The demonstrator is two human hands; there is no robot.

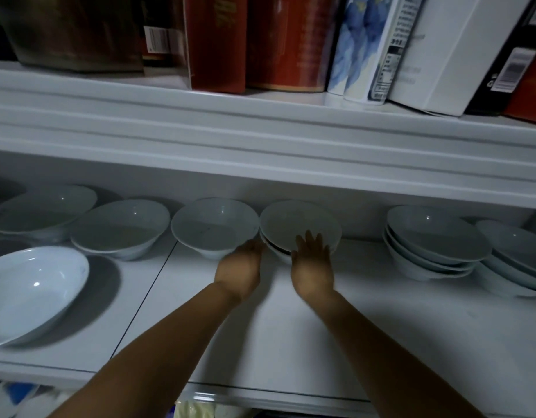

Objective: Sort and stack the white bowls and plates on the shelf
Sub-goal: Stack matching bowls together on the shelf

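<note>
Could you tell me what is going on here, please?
A person is sorting white bowls on a shelf. Both hands are at the middle stack: the right hand lays straight fingers over its near rim, the left hand touches its left side, fingers hidden. A single bowl stands just left; a taller stack stands apart on the right.

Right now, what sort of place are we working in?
Probably a household storage cupboard or pantry. White bowls sit singly and in stacks on a white shelf, and boxed goods stand packed together on the shelf above.
</note>
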